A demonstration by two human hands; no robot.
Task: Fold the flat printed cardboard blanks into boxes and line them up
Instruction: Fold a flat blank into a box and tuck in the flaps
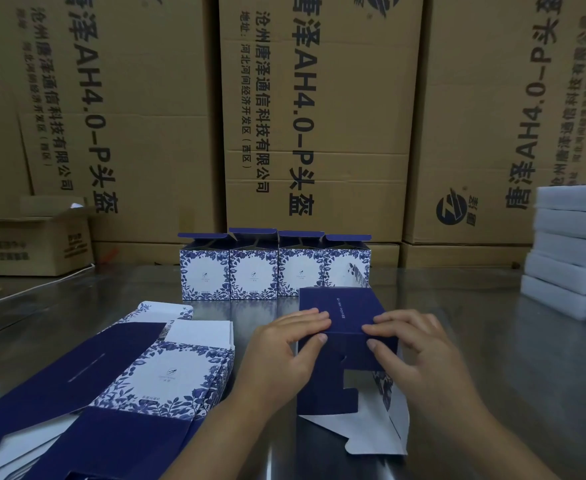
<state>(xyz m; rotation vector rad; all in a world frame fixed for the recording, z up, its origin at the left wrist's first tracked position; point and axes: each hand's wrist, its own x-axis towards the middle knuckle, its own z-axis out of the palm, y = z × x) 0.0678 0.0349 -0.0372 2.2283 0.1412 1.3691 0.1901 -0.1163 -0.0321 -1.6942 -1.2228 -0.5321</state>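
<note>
Navy blue and half folded, the printed cardboard box (340, 306) is lying on the steel worktop (475, 323), just before the row of four finished floral boxes (253, 271). My left hand (284, 344) and right hand (419, 344) are pinching its near edge, fingers (308, 318) on top, thumbs on the flap. I am closing its end, I judge; next it needs tucking squarely, then standing beside the row.

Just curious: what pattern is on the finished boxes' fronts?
Finished boxes: blue floral border on white, head view.
</note>
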